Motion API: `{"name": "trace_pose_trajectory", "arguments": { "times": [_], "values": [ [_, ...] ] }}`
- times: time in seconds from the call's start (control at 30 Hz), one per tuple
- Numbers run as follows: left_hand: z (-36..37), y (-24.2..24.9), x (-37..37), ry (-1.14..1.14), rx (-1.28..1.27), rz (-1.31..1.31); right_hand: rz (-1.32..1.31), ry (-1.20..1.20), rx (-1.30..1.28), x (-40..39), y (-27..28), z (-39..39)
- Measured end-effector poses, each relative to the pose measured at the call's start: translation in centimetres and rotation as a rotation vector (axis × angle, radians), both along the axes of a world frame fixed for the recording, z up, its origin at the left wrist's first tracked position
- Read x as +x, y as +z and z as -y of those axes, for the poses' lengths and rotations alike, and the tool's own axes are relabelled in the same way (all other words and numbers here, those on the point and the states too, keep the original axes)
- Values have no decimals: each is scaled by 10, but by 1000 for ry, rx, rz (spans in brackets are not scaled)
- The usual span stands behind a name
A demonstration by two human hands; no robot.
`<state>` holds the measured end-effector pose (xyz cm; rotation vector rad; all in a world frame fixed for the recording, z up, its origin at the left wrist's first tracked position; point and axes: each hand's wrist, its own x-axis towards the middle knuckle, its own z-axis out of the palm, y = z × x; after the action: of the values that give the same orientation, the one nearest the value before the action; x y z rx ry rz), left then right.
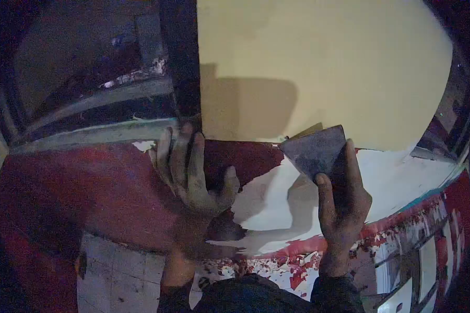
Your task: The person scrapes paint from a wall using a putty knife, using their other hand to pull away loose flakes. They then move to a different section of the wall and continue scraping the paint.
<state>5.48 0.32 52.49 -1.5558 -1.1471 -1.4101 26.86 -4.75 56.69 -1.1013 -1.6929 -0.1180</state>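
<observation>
My right hand (pixel 344 208) grips a flat, dark grey four-cornered piece (pixel 314 151) that looks like a scraper blade, fingers behind it and thumb on its near face. Its upper edge lies close to the line where the yellow panel (pixel 350 68) meets the red surface (pixel 104 182). A white patch (pixel 386 180) with ragged edges covers the red around that hand. To the left, my left hand (pixel 193 175) is open, fingers stretched out over the red surface near the foot of a dark upright post (pixel 183 57). Whether its palm touches the surface cannot be seen.
Pale tiles (pixel 120 271) show below the red surface at lower left. Red and white flakes (pixel 292 268) lie along the lower edge. At left a grey ledge (pixel 104 130) runs up to the post. Striped red and white shapes (pixel 428 261) stand at lower right.
</observation>
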Motion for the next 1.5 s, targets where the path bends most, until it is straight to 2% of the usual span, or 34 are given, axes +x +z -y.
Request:
{"name": "trace_pose_trajectory", "arguments": {
  "times": [0.27, 0.37, 0.53, 0.63, 0.87, 0.97, 1.07, 1.2, 1.3, 1.4, 1.5],
  "values": [
    [-7, -5, -1, -62, 90, 20, -4, -31, -11, -12, 0, 3],
    [-4, -4, -2, -51, 66, 12, 43, -85, 165, -9, 1, -4],
    [-6, -4, -3, -75, 84, 7, 66, -96, 135, -7, 3, -2],
    [3, 1, -3, 39, 14, -65, 47, -43, 150, -8, 4, -6],
    [-1, -4, -6, 15, 34, -82, 79, -17, 175, -10, 11, -4],
    [-13, -14, -14, -18, 65, -72, 138, -70, 149, -11, 14, -1],
    [0, -2, 0, -66, 32, 22, 24, -19, -22, -6, 17, 3],
    [3, -1, 0, -25, 6, 19, 135, -84, -7, -12, 21, 6],
    [0, -2, -2, -52, 36, 5, 5, -26, 1, -5, 19, 3],
    [0, 1, -1, -108, 111, 54, 54, 18, -45, -14, 20, 4],
    [8, -2, 10, -140, 131, 70, -42, 80, -6, -5, 15, 2]
  ]
}}
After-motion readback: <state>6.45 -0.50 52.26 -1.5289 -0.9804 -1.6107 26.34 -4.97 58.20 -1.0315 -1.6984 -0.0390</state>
